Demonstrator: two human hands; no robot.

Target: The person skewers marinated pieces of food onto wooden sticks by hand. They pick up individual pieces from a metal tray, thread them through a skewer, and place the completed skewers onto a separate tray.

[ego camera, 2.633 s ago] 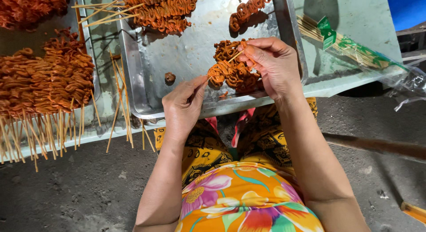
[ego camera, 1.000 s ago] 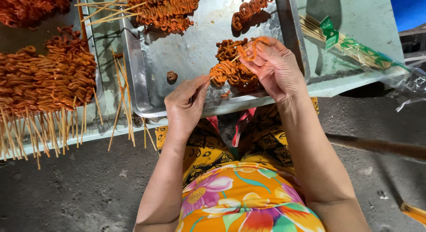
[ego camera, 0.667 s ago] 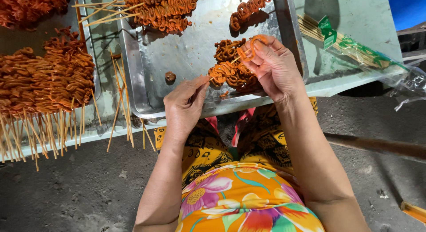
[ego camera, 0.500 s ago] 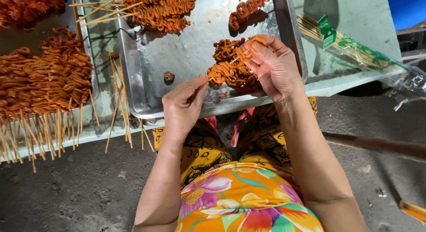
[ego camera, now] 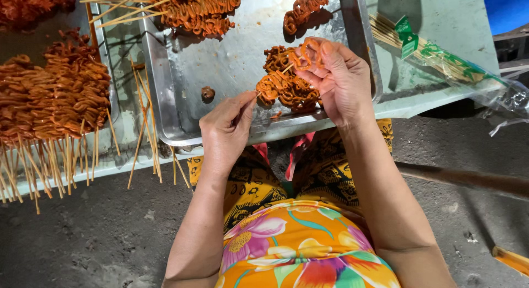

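Observation:
My left hand [ego camera: 227,131] pinches the near end of a thin bamboo skewer [ego camera: 271,83] that carries several orange marinated meat strips. My right hand [ego camera: 339,78] holds a curled orange meat strip [ego camera: 309,50] at the skewer's far tip. Both hands hover over the near right corner of a metal tray [ego camera: 182,78]. Under the skewer lies a small heap of loose meat strips [ego camera: 295,92].
Finished skewers lie at the tray's far side [ego camera: 198,9] and in a big pile at the left [ego camera: 52,100]. Bare bamboo sticks [ego camera: 146,128] rest beside the tray. A plastic bag of sticks [ego camera: 441,62] lies on the right of the pale table.
The hands stay over the tray's corner. My right hand has worked a curled meat strip onto the skewer tip; the left hand keeps its pinch on the stick.

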